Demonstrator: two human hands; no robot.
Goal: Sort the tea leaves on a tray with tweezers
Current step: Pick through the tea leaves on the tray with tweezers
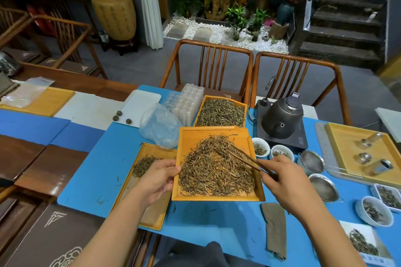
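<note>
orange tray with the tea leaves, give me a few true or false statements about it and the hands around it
1. The left hand grips the left edge of the orange square tray. True.
2. The right hand holds a metal spoon. False: it holds brown wooden tweezers.
3. The tweezer tips reach into the pile of dry tea leaves. True.
4. The dark grey kettle stands left of the tray. False: it stands to the right, farther back.
</note>
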